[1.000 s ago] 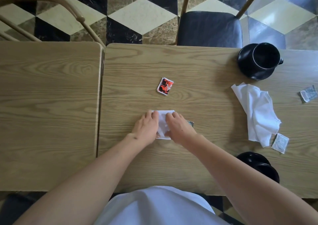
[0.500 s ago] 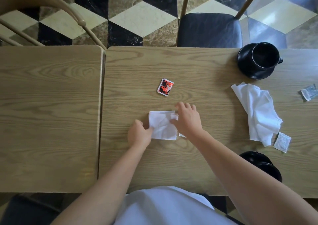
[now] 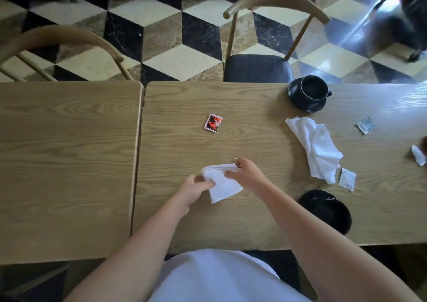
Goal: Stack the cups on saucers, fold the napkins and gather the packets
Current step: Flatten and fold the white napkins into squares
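From the head view, two pale wooden tables stand pushed together, the right table (image 3: 254, 116) carrying everything and the left table (image 3: 69, 151) beside it with only a narrow seam between. Beyond them the floor (image 3: 180, 35) is a cube pattern of black, cream and brown marble, with a dark-cushioned chair (image 3: 256, 68) tucked at the far edge and a bentwood chair (image 3: 64, 38) off to the left.

Far right on the table a black cup (image 3: 312, 89) sits on its saucer (image 3: 307, 107); another black cup and saucer (image 3: 328, 209) sit near the front edge, partly behind the right forearm. A crumpled napkin (image 3: 318, 149) lies between them, a white packet (image 3: 346, 179) touching its near corner. A grey packet (image 3: 365, 124) lies farther right, a red packet (image 3: 213, 122) near the table's middle.

Both arms reach forward over the near edge. The left hand (image 3: 193, 189) pinches the left side of a folded napkin (image 3: 221, 183), the right hand (image 3: 247, 174) grips its upper right edge; the cloth looks lifted slightly off the wood.
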